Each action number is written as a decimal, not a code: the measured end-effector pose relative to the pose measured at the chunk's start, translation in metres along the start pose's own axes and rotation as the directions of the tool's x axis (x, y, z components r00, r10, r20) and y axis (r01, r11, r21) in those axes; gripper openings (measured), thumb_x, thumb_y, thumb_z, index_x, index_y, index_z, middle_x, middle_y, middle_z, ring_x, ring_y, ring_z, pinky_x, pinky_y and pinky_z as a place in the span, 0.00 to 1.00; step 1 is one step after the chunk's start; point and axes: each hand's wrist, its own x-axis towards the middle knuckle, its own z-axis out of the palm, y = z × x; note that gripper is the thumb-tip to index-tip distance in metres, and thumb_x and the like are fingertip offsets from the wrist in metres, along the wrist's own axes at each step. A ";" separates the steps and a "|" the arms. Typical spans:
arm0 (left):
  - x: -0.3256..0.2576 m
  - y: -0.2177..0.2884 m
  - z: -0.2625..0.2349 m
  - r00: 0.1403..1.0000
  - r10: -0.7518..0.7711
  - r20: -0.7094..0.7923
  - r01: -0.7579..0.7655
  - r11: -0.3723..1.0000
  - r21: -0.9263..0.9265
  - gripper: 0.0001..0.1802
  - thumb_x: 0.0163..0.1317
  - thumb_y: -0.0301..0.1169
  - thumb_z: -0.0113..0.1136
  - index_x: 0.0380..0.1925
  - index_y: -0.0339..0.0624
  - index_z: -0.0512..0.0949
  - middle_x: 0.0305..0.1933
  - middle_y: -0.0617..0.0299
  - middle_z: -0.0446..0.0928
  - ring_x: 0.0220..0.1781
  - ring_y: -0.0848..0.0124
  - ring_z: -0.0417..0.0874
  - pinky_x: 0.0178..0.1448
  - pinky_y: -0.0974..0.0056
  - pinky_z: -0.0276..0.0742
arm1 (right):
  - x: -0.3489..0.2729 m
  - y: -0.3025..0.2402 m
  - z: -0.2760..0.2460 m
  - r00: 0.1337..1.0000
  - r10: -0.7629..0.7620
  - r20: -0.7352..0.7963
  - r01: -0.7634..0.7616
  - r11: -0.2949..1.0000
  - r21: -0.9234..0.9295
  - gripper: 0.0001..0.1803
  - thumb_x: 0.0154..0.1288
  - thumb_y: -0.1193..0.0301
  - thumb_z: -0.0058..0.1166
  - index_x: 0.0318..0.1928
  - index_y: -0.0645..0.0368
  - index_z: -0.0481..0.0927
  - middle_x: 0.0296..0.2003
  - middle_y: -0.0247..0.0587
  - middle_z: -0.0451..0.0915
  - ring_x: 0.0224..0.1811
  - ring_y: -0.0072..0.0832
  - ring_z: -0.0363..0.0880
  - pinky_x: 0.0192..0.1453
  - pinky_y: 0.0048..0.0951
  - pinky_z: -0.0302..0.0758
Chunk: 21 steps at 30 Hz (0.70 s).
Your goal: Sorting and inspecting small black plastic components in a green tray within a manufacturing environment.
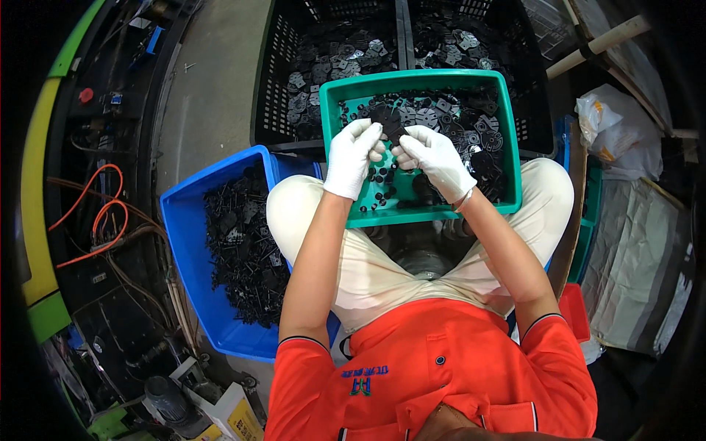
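A flat black plastic part (386, 117) is held up over a green tray (412, 215) that rests across my knees. My left hand (355, 152), in a white glove, pinches the part at its left edge. From the other side my right hand (434, 156), gloved too, grips its lower right edge with bent fingers. Inside the tray lie many flat black parts (471, 140), heaped mostly on the right. Small round black pieces (382, 176) are scattered below and between my hands. My fingers hide some of the held part.
Beyond the tray stand black slatted crates (268, 110) filled with similar parts. A blue bin (187, 220) of black scraps is at my left. Machinery with an orange hose (121, 213) runs along the far left. A white plastic bag (621, 132) lies at the right.
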 end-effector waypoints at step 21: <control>0.013 0.000 0.005 0.957 0.147 0.252 -0.146 -0.508 0.849 0.08 0.56 0.27 0.51 0.37 0.41 0.74 0.40 0.50 0.72 0.42 0.55 0.77 0.42 0.57 0.77 | 0.013 -0.082 -0.076 0.921 -0.277 -0.273 0.340 0.914 0.220 0.19 0.66 0.66 0.48 0.51 0.67 0.69 0.42 0.49 0.77 0.39 0.28 0.78 0.45 0.27 0.77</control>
